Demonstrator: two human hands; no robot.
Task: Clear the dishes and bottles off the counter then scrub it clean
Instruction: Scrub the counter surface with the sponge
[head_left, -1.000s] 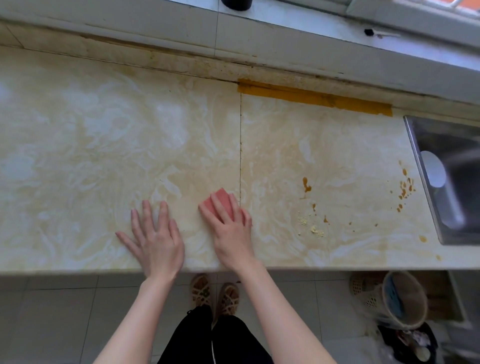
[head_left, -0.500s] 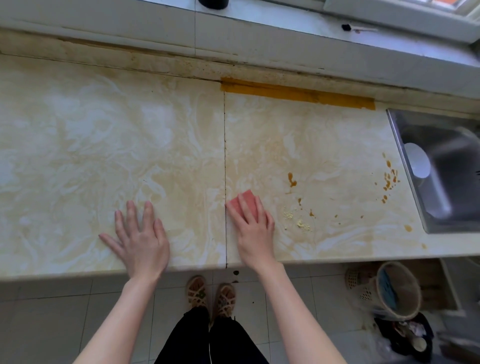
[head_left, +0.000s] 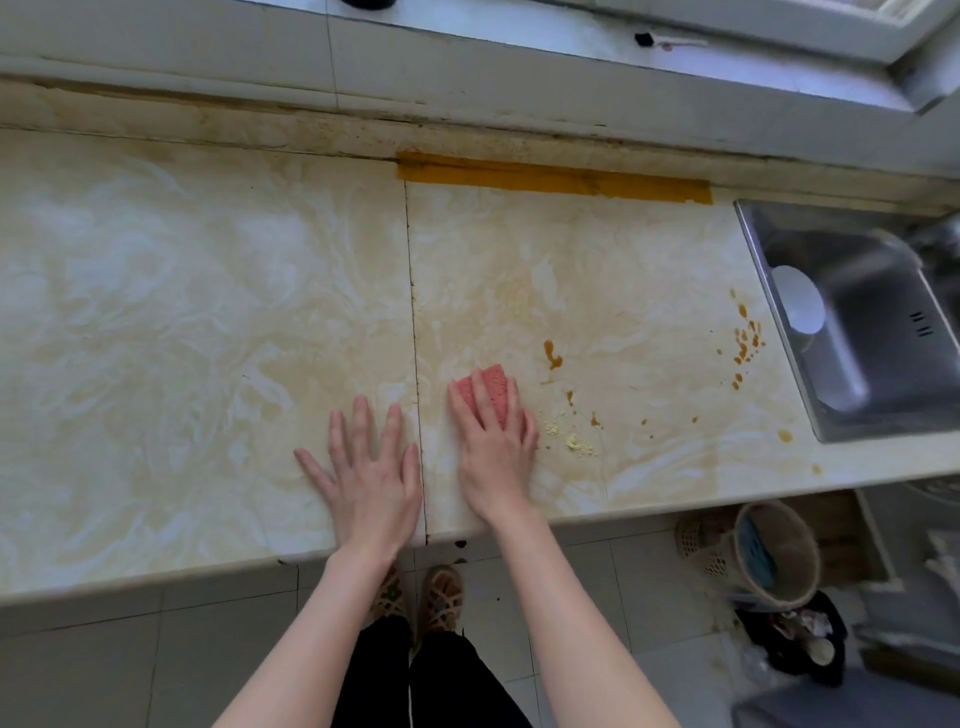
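Observation:
The beige marble counter (head_left: 182, 312) carries no dishes or bottles. A pink sponge (head_left: 493, 387) lies flat on it just right of the seam between the slabs. My right hand (head_left: 496, 452) presses on the sponge with straight fingers. Left of the seam, my left hand (head_left: 369, 473) rests flat on the counter with fingers spread. Right of the sponge are an orange-brown sauce stain (head_left: 553, 358) and yellow crumbs (head_left: 576, 444). More orange splatter (head_left: 745, 343) dots the counter near the sink.
A steel sink (head_left: 862, 332) is set into the counter at the right. A strip of yellow tape (head_left: 550, 176) runs along the back edge under the tiled ledge. On the floor to the right stand a waste basket (head_left: 774, 551) and a dark bag.
My right hand has slid the sponge rightward across the seam, toward the stains. My left hand has followed along the counter and now lies next to the seam.

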